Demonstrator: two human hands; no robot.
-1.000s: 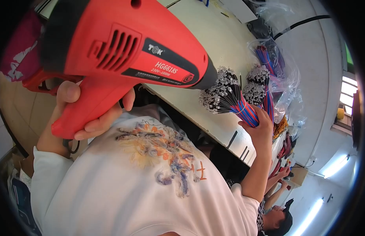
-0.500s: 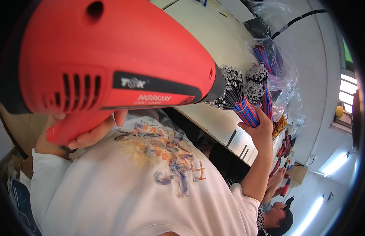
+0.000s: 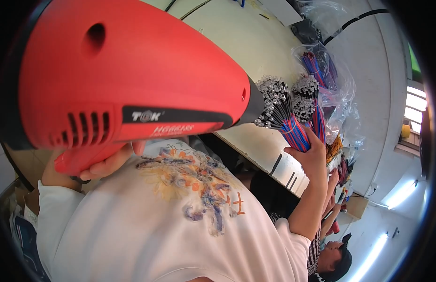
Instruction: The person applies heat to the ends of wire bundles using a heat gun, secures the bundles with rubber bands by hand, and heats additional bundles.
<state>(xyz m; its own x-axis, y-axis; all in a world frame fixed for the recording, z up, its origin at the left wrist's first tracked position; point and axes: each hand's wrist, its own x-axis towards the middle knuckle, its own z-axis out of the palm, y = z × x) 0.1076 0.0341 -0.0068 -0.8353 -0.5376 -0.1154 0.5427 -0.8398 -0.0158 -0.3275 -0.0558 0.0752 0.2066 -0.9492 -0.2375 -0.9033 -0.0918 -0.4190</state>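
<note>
My left hand is closed around the handle of a large red heat gun, which fills much of the upper left. The gun's black nozzle points right, at the head end of a bundle of wires. My right hand grips that bundle by its red and blue part, tied with a thin band. Its black-sleeved ends fan out toward the nozzle and carry small clear LED-like tips. I cannot tell whether nozzle and tips touch.
A similar wire bundle lies just beyond the held one on the pale table. Farther back, another bundle sits among clear plastic bags. At the lower right are a co-worker in a dark cap and other people's hands.
The heat gun has shifted slightly left, its nozzle drawing back a little from the bundle. My right hand stays nearly still. At the right, a co-worker's hand and arm have come up into view.
</note>
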